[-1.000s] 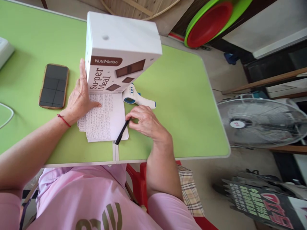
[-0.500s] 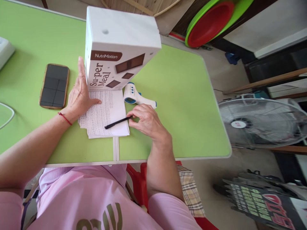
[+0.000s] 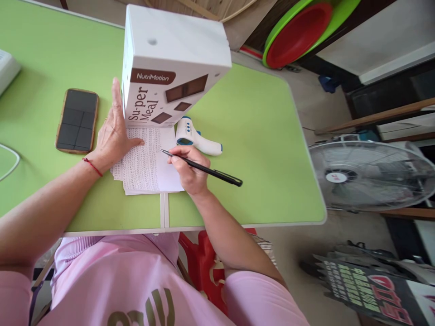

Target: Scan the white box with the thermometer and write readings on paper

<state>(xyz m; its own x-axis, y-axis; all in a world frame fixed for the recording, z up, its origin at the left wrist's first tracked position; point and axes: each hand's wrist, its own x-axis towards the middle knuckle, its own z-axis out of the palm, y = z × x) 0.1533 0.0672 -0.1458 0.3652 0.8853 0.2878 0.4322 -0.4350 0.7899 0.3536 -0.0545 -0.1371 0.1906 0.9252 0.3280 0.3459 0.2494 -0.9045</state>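
Note:
My right hand (image 3: 190, 168) grips a black pen (image 3: 213, 172) over the sheets of paper (image 3: 170, 172). The pen's tip points left, close to dense handwritten lines; whether it touches the paper I cannot tell. My left hand (image 3: 113, 129) lies with fingers stretched out, its thumb on the sheets and its fingers along the side of a white box (image 3: 176, 45) marked "NutriMotion Su-per Meal". The box stands upright at the top of the paper and hides part of it. Beside my right hand lies a white and blue infrared thermometer (image 3: 199, 139).
A phone (image 3: 77, 120) lies left of my left hand on the green table (image 3: 261, 149). At the far left are a white device (image 3: 7, 70) and a white cable (image 3: 13, 170). Past the table's right edge stands a fan (image 3: 370, 174). A red stool (image 3: 200, 262) is below the front edge.
In my right hand the pen has turned round: its tip now points left at the paper and its clip end points right. My left hand stays by the box.

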